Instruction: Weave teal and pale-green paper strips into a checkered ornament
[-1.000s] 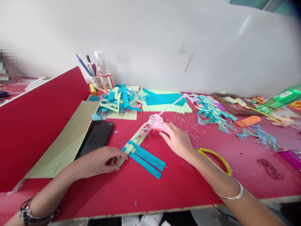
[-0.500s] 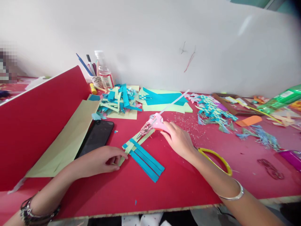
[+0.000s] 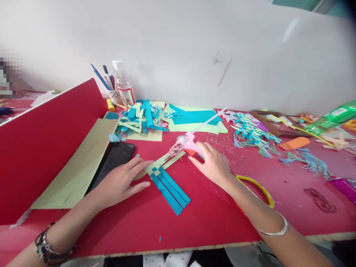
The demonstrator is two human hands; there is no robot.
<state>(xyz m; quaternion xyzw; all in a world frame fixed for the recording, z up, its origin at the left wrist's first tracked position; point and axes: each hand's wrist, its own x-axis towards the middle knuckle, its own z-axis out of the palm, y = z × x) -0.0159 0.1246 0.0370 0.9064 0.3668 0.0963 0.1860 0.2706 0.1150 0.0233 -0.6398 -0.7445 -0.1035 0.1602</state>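
Observation:
Blue and pale green paper strips (image 3: 171, 191) lie on the red tabletop, woven together at one end, with long blue tails toward me. My left hand (image 3: 126, 180) is at the woven end, its thumb and fingers apart, the fingertips resting by a pale green strip. A pink glue gun (image 3: 182, 144) with a clear glue stick (image 3: 210, 119) out of its back points its nozzle down at the pale green strips. My right hand (image 3: 213, 163) is closed around the glue gun's handle, with the orange trigger showing beside the thumb.
A black phone (image 3: 118, 159) lies left, beside a pale green sheet (image 3: 75, 167) and a red upright board (image 3: 55, 144). Paper scraps (image 3: 139, 118) are heaped behind. A yellow loop (image 3: 260, 187) lies near my right forearm; woven tasselled pieces (image 3: 250, 129) and a green bottle (image 3: 332, 116) are right.
My left hand has let go of the pale green strip end and opened, shifting up over the weave. The strips have turned slightly, and the glue gun has moved a little right.

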